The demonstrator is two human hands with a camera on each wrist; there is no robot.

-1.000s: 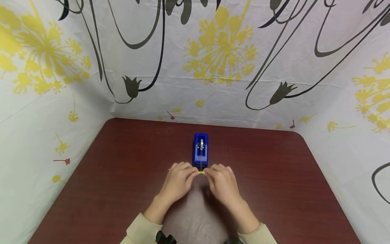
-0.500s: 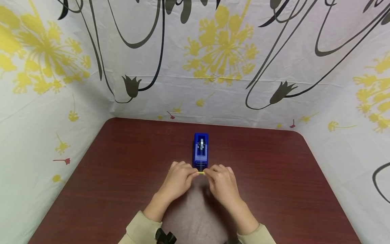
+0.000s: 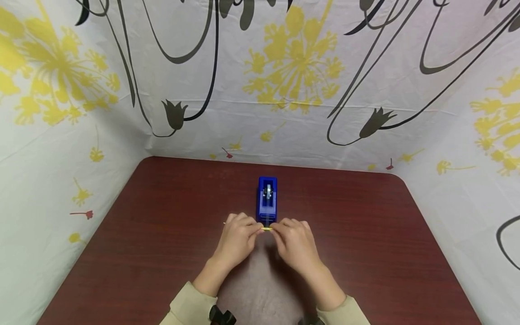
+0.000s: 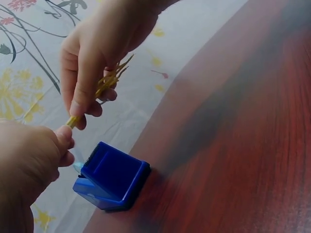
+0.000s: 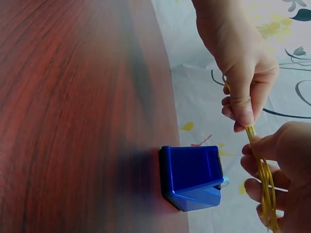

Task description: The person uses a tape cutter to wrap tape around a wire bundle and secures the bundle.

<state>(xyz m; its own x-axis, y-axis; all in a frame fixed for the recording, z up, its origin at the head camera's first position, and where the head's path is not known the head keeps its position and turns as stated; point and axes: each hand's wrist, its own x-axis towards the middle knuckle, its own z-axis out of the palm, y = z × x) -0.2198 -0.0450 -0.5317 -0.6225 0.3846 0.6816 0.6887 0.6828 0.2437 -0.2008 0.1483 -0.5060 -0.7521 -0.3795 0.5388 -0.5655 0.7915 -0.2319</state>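
Observation:
A bundle of thin yellow strands (image 5: 266, 182) stretches between my two hands. My left hand (image 3: 237, 241) pinches it on one side, and a tiny end pokes out past that hand. On the other side my right hand (image 3: 298, 243) pinches it, with more strands running loosely along the palm and fanning out, as the left wrist view shows. Between the fingertips a short yellow stretch (image 3: 266, 229) is visible. Just beyond it stands a blue tape dispenser (image 3: 266, 198), its toothed edge facing my hands. Whether its clear tape end (image 4: 78, 166) touches the strands I cannot tell.
The dispenser stands on a dark red-brown wooden table (image 3: 345, 216) with rounded far corners. White cloth (image 3: 227, 85) printed with flowers surrounds the table at the back and sides. Dark devices (image 3: 221, 316) sit at my wrists, near the beige sleeves.
Both hands and the dispenser stay nearly in place. The short yellow stretch between the fingertips and the tiny end beyond the left hand have shifted very slightly.

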